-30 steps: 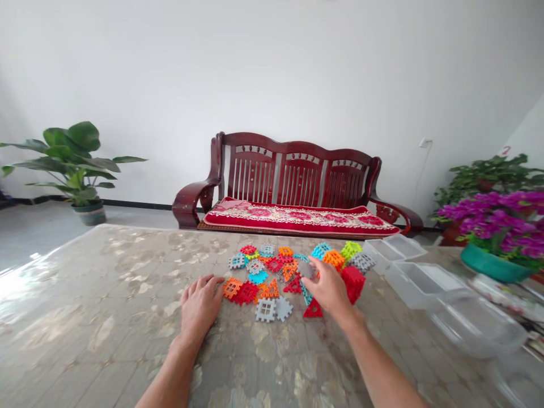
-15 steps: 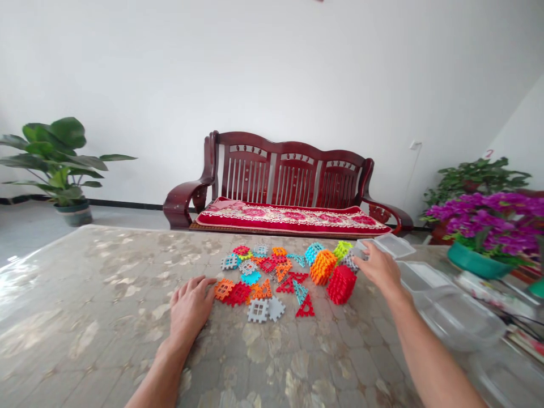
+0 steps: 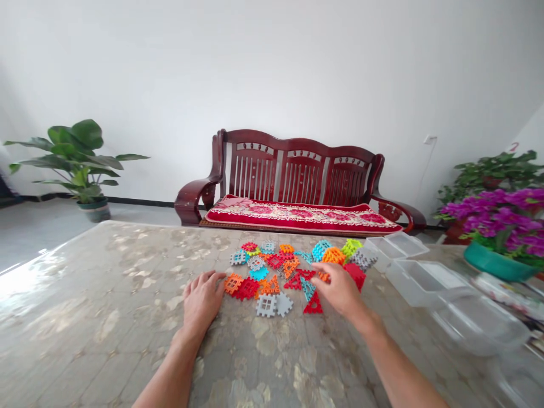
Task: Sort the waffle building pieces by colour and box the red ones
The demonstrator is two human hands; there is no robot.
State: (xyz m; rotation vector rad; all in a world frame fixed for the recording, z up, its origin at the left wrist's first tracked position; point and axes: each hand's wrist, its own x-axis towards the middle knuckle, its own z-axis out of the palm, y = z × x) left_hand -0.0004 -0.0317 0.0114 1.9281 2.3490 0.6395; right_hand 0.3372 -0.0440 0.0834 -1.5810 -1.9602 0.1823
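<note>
My left hand [image 3: 204, 297] lies on the table with its fingers loosely extended, its fingertips beside an orange window-pattern interlocking tile [image 3: 233, 283]. My right hand [image 3: 338, 289] hovers with thumb and forefinger apart, near a teal triangular tile [image 3: 307, 289] and several red triangular ones. Nothing shows in its grip. Behind it, partly covered, are an orange stack [image 3: 334, 256] and a red stack [image 3: 357, 275] of tiles. Beyond stand a blue stack [image 3: 322, 250], a lime green stack [image 3: 352, 247] and a grey stack [image 3: 364, 259]. Between my hands lie loose tiles, including a grey window tile [image 3: 266, 305].
Clear plastic boxes [image 3: 419, 283] and lids sit at the table's right side. A teal pot [image 3: 495, 262] with purple flowers stands farther right. Past the table [image 3: 127, 317] is a wooden bench [image 3: 301, 175] with a red cover. A potted plant [image 3: 87, 164] is at left.
My right hand has moved left from the grey stack to above the triangular tiles, now hiding part of the orange and red stacks. My left hand stays by the orange tile. The view has shifted slightly.
</note>
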